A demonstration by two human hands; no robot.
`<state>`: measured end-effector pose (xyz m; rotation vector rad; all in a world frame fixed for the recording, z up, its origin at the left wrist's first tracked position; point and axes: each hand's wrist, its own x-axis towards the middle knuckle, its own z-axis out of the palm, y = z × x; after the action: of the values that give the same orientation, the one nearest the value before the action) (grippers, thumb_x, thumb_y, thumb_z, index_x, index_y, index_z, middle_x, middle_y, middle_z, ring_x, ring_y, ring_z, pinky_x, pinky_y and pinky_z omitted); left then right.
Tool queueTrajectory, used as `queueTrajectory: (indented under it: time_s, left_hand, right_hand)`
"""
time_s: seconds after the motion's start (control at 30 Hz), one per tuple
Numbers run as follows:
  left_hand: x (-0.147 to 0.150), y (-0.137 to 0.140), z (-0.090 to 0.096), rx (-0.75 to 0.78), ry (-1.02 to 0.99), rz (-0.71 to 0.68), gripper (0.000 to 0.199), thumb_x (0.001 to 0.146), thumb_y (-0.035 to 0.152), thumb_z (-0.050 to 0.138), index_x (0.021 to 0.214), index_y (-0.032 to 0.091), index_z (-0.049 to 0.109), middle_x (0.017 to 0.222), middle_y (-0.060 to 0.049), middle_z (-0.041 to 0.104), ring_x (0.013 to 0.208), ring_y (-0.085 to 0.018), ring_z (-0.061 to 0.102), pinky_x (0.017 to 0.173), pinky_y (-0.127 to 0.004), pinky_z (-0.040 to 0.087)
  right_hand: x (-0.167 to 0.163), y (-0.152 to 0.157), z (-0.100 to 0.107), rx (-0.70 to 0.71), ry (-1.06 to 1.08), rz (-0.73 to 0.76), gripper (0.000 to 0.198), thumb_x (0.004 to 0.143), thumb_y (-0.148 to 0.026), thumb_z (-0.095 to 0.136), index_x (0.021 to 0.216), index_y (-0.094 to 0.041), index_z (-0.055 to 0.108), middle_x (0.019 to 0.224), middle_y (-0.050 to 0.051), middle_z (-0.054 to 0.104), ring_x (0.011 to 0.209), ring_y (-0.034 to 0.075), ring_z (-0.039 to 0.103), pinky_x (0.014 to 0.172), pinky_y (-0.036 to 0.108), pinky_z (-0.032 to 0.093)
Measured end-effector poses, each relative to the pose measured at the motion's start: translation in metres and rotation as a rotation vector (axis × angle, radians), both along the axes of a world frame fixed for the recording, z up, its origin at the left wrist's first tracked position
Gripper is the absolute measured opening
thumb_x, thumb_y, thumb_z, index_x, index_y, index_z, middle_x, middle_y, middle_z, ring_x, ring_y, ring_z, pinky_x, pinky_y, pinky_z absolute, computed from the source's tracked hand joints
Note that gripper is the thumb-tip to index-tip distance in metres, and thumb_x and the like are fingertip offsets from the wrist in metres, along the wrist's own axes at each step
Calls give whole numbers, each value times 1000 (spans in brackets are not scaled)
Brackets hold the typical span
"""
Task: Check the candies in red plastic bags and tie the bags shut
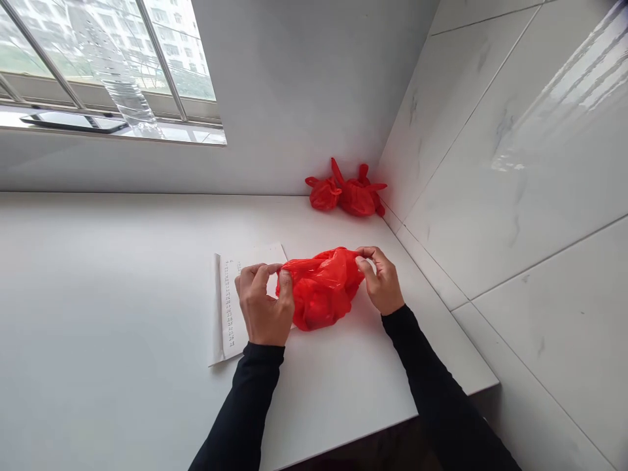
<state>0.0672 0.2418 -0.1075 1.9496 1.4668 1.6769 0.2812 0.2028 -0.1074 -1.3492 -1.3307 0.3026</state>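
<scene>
A red plastic bag (324, 291) rests on the white countertop, bulging low with contents I cannot make out. My left hand (267, 301) pinches its upper left edge between thumb and fingers. At the opposite upper corner, my right hand (381, 278) is closed on the bag's rim, so the top edge is stretched between both hands. Partly under the bag and my left hand lies a white paper (228, 320) with a column of handwritten numbers; its right part is hidden.
Tied red bags (358, 196) sit in the back corner against the tiled wall (490, 163). On the window sill stand a clear plastic bottle (132, 104) and a flat dark-edged device (73, 122). The countertop (122, 294) ends at a front edge near my right forearm.
</scene>
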Motion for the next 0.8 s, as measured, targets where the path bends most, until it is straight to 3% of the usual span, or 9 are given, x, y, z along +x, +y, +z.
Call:
queueTrajectory:
  time_s: [0.07,0.13,0.23,0.3,0.47,0.63,0.73,0.8]
  left_hand:
    - [1,-2,2,12,11,-76,32,88,25,62,120,22,67,114,-10,65,108,-27,58,91,-42,51]
    - [5,-5,5,24,40,-154,43,87,25,65,129,25,64,115,-8,68,108,-26,59,97,-44,49]
    - [8,-5,5,26,54,-187,16,89,31,67,102,25,74,92,-5,71,94,-25,60,90,-42,50]
    - [7,-2,4,20,22,-147,12,92,33,65,88,24,72,83,-4,69,86,-23,59,84,-39,51]
    - [0,4,2,-20,-126,-1,15,97,32,55,94,21,65,90,-5,68,86,-21,61,83,-36,51]
    - [6,-3,5,-42,-92,-123,26,88,35,66,111,22,66,106,-6,69,106,-24,61,92,-37,51]
    - [9,-4,3,-48,-87,-127,19,87,37,69,99,21,67,95,-5,69,97,-23,62,87,-37,51]
    - [9,-3,1,-52,-114,-99,14,91,35,64,95,21,65,92,-4,69,91,-22,63,84,-35,51]
  right_hand:
    - [-2,0,1,-19,3,40,26,99,-47,53,104,-24,64,105,6,67,98,23,62,94,41,50]
    - [-7,-1,2,-30,-6,74,25,93,-46,63,105,-24,64,104,4,68,96,22,62,93,39,50]
    - [-12,-1,2,-25,-12,88,19,89,-40,69,99,-25,65,99,3,69,93,21,61,92,38,49]
    - [-12,0,1,-13,11,59,15,92,-39,64,94,-25,64,95,3,68,90,21,61,90,37,49]
    - [-4,2,-1,30,127,-35,16,99,-38,49,99,-23,57,98,5,63,93,21,61,89,37,50]
    - [-13,-2,4,2,138,50,24,97,-41,54,111,-24,63,104,4,67,95,21,63,88,35,52]
    - [-19,-3,4,-8,134,53,20,90,-41,67,100,-23,67,97,3,68,90,21,63,88,35,50]
    - [-21,-3,2,15,165,20,18,92,-40,64,95,-23,65,94,3,66,87,20,61,85,34,50]
